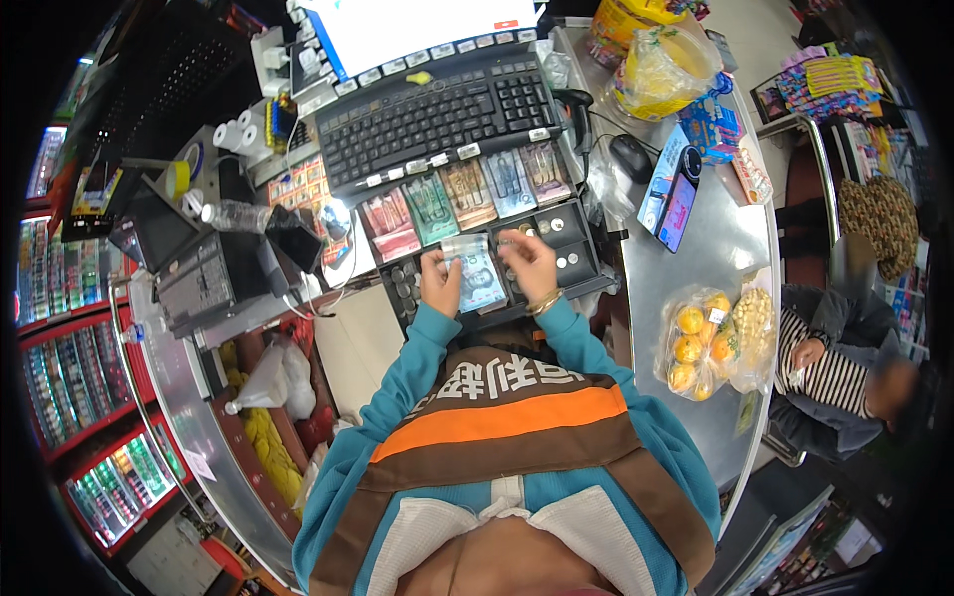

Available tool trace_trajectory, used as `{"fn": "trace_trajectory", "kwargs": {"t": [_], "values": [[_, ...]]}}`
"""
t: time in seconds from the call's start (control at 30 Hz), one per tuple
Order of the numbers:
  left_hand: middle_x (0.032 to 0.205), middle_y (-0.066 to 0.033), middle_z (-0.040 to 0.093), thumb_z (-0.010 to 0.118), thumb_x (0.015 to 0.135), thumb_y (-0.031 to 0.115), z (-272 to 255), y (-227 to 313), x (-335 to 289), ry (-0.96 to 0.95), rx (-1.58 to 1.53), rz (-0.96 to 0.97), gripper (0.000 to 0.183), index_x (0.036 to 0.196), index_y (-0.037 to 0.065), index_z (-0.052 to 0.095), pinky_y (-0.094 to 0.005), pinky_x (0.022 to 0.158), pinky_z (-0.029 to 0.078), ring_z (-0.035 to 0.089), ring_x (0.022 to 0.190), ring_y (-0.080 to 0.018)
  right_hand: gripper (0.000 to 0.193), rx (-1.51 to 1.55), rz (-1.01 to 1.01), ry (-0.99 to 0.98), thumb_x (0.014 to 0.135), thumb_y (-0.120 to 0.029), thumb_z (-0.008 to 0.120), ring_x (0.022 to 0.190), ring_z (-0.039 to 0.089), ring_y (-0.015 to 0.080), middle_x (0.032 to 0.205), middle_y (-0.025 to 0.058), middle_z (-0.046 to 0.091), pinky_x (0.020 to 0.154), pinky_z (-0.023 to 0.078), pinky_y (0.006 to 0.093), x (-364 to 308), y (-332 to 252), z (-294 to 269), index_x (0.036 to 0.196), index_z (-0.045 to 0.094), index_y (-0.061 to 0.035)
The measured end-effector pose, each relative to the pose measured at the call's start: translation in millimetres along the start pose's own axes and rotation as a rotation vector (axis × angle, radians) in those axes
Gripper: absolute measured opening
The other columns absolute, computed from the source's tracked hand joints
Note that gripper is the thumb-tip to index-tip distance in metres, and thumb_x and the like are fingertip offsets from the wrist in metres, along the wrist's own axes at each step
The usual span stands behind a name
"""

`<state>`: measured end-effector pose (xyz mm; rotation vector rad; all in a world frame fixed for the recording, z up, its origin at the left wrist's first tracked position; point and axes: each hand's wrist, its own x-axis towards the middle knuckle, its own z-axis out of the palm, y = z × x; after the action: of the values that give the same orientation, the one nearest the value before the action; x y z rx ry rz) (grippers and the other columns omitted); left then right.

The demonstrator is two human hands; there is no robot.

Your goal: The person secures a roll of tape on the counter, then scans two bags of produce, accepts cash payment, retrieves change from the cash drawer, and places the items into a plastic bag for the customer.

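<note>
The left hand (441, 285) grips blue notes (481, 279) over the front of the cash drawer (579, 236), its fingers closed on their left side. The right hand (528, 266) is just beside them, fingers bent; whether they pinch anything, I cannot tell. Beyond lie 5 stacks (472, 194) of notes in different colours. White lettering crosses the brown and orange vest (497, 422); a white sticker (715, 316) marks bagged fruit (688, 349) on the counter (643, 273).

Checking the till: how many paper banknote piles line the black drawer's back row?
5, left to right: red pile, green pile, brown pile, blue pile, pinkish-brown pile. Bluish notes in the left hand are separate; others may be hidden.
</note>
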<state>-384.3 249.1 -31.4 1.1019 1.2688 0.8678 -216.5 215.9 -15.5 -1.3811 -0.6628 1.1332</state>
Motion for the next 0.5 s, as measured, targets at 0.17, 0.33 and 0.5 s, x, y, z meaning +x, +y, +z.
{"fn": "trace_trajectory", "kwargs": {"t": [0.17,0.33,0.5], "values": [[0.066,0.0043,0.038,0.061,0.085,0.001,-17.1,-2.1,-3.3,0.135,-0.14,0.149,0.028,0.081,0.011,0.035,-0.018,0.05,0.03,0.035,0.059,-0.0019,0.029,0.018,0.071,0.008,0.085,-0.002,0.055,0.065,0.061,0.0091,0.084,0.0068,0.064,0.051,0.045,0.0214,65.9,0.1,-25.9,0.114,0.058,-0.0009],[0.067,0.0057,0.04,0.056,0.083,-0.006,-25.5,-1.4,-4.7,0.159,-0.103,0.264,0.025,0.074,0.009,0.039,-0.0176,0.055,0.034,0.039,0.061,-0.0023,0.039,-0.809,0.011,-0.126,0.071,-0.012,0.055,0.096,0.059,0.0397,0.099,0.023,0.064,0.088,0.046,0.0424,121.3,6.3,-33.5,0.107,0.062,0.0007],[0.079,0.0007,0.059,0.059,0.085,-0.005,-18.8,13.0,-2.2,0.105,-0.156,0.193,0.016,0.095,0.004,0.051,-0.0169,0.058,0.04,0.052,0.067,-0.0026,0.03,-0.642,0.361,-0.376,0.078,-0.008,0.063,0.05,0.054,0.0121,0.065,0.0035,0.059,0.045,0.043,0.0281,143.2,-7.3,-30.3,0.107,0.059,-0.0002]]}}
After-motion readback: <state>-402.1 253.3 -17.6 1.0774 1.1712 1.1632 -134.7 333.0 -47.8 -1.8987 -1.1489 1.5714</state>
